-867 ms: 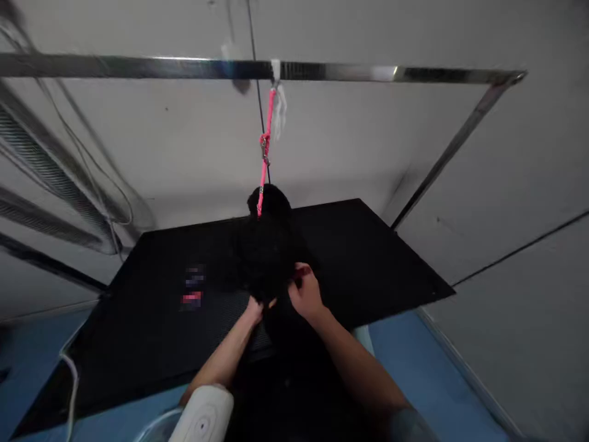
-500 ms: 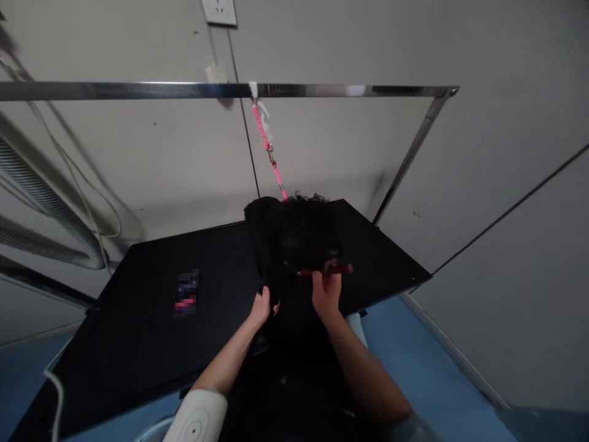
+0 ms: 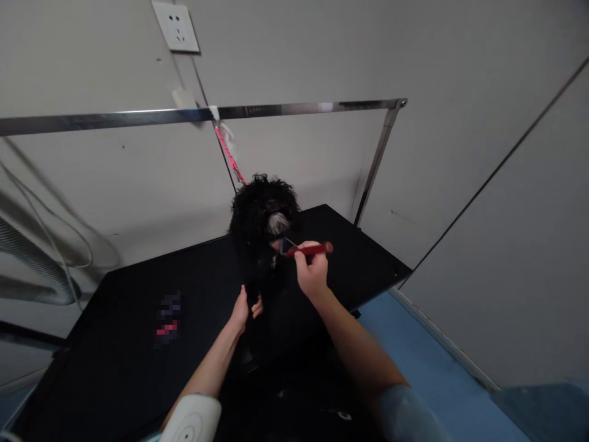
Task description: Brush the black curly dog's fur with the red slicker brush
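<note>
A black curly-haired dog (image 3: 251,215) with a greyish muzzle is on the black grooming table (image 3: 202,276), its head raised and facing me. My left hand (image 3: 242,309) is wrapped around one of its front legs, low in front of its body. In my right hand (image 3: 313,276) is a slicker brush (image 3: 319,248), held by its red handle. The brush's head points left, close under the dog's chin; whether it touches the coat I cannot tell. A pink leash (image 3: 226,147) runs from behind the dog's head up to a metal bar (image 3: 151,118).
The bar's upright post (image 3: 377,166) stands at the table's right back corner. A blurred-out item (image 3: 168,322) lies on the table's left part. Grey hoses (image 3: 34,258) hang at the far left. A wall socket (image 3: 177,27) is above the bar.
The dog's head has come up, so its muzzle now faces me. My right hand has moved the brush below its chin. My view has shifted; the left hand keeps its hold on the leg.
</note>
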Demonstrator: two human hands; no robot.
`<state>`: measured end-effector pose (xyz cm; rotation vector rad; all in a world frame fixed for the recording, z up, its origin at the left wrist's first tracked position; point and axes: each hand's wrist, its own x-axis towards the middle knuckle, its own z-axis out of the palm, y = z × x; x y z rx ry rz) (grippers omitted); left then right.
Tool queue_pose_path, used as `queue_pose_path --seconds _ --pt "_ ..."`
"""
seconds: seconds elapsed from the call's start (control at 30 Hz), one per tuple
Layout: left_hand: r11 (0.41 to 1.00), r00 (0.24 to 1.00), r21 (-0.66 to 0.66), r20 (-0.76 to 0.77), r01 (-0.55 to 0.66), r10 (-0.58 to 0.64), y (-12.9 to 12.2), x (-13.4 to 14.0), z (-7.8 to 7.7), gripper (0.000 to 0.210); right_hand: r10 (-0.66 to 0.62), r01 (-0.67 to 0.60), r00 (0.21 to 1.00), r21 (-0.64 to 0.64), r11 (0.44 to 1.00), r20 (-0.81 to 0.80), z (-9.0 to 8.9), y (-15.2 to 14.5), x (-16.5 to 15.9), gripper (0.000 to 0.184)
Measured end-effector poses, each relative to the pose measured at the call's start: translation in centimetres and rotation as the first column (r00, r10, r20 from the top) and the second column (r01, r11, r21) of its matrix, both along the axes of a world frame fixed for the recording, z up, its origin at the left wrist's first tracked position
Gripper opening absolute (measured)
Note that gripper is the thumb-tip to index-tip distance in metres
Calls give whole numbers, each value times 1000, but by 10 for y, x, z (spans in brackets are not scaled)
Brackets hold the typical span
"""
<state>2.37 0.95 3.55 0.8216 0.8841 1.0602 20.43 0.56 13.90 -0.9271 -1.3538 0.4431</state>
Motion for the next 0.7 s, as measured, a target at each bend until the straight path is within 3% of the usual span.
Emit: queue_pose_path --seconds 0.07,0.13,0.27,0.4,0.5,0.63,0.7 --pt "995 987 1 129 95 -95 5 -10 3 59 119 -123 985 27 992 121 2 6 -3 9" --pt "984 960 17 219 176 -176 9 -19 4 56 255 -251 951 -49 967 176 5 12 -7 8" --pt "968 914 30 322 251 -247 14 -28 0 53 120 -120 993 -27 992 3 12 25 -11 12" --pt "966 904 40 344 257 -255 15 -29 -1 52 293 -289 938 -47 956 187 13 31 -12 10" --pt "966 901 45 353 254 -253 18 -27 0 50 148 -146 988 -41 988 51 11 34 -14 14" --pt "958 893 44 353 282 -279 20 -23 2 49 295 -297 920 -31 954 257 15 32 -18 10" --pt "958 893 37 354 285 -279 20 -22 3 49 221 -216 954 -46 975 200 20 30 -19 12"
